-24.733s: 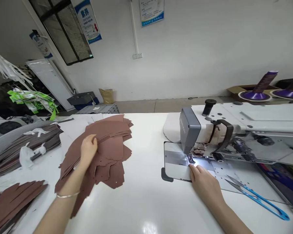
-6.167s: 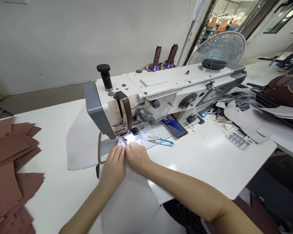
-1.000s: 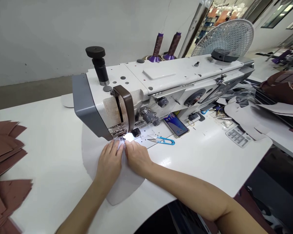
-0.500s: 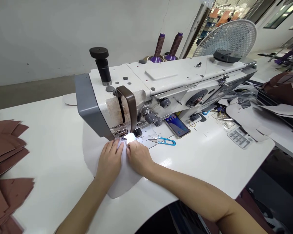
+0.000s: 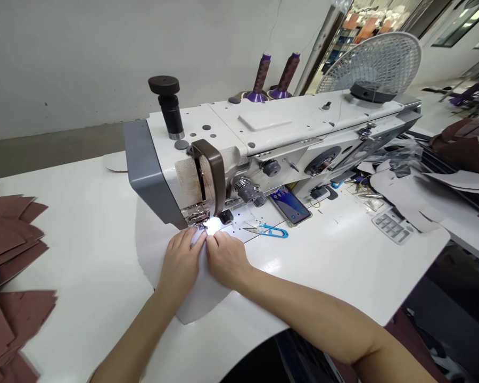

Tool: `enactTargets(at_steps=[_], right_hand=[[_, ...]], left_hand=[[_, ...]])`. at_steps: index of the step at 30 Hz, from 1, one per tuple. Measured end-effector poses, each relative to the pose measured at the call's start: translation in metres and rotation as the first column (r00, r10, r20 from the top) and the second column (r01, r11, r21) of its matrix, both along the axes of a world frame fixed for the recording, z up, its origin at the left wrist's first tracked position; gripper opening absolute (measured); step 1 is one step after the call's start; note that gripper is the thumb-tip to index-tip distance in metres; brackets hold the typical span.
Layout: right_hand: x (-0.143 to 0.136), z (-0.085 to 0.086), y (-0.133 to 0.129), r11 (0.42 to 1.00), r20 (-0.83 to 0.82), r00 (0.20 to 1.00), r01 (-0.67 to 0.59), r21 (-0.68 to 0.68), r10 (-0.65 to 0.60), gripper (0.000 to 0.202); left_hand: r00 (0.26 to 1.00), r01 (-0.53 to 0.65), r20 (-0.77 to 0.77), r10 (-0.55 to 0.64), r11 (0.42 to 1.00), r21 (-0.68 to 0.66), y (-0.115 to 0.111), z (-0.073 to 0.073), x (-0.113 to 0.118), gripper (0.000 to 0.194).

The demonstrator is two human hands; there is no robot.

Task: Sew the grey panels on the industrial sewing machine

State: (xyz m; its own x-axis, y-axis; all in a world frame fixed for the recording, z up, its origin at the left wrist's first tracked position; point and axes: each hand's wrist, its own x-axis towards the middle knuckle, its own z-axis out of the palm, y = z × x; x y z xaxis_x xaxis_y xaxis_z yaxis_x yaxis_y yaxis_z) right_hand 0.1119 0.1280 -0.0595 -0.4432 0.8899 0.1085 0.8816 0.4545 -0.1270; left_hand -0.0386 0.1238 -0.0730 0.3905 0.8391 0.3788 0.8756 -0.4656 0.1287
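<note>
Both hands lie flat, fingers open, side by side on a pale sheet on the counter. The left hand and right hand press it down, fingertips just short of the sewing machine's lit needle. The sheet runs from the needle back toward the person.

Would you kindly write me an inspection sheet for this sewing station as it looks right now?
Surface: white table, glossy.
Job's things: pale sheet lying flat under the sewing machine foot, lamp lit.
Clutter: blue snips, phone, keypad, brown cut pieces at left.
Hands: left hand and right hand pressed flat on the sheet, fingertips meeting near the needle.
Cables: nothing seen clearly.
Surroundings: two thread cones, fan, grey wall.
</note>
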Motion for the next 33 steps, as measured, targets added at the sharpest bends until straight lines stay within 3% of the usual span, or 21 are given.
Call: enactTargets(at_steps=[13,20,33], right_hand=[[-0.002,0.001,0.006,0.990,0.032,0.991,-0.133,0.040,0.132,0.020],[-0.005,0.002,0.010,0.988,0.039,0.989,-0.147,0.051,0.145,0.020],[-0.005,0.005,0.009,0.992,0.064,0.990,-0.128,0.015,0.127,0.024]], left_hand=[[1.000,-0.006,0.019,0.006,1.000,0.009,0.004,0.001,0.001,0.035],[0.999,-0.005,0.042,0.006,1.000,-0.021,0.007,-0.001,-0.003,0.038],[0.999,-0.002,-0.041,0.004,0.998,0.055,0.006,0.000,-0.004,0.040]])
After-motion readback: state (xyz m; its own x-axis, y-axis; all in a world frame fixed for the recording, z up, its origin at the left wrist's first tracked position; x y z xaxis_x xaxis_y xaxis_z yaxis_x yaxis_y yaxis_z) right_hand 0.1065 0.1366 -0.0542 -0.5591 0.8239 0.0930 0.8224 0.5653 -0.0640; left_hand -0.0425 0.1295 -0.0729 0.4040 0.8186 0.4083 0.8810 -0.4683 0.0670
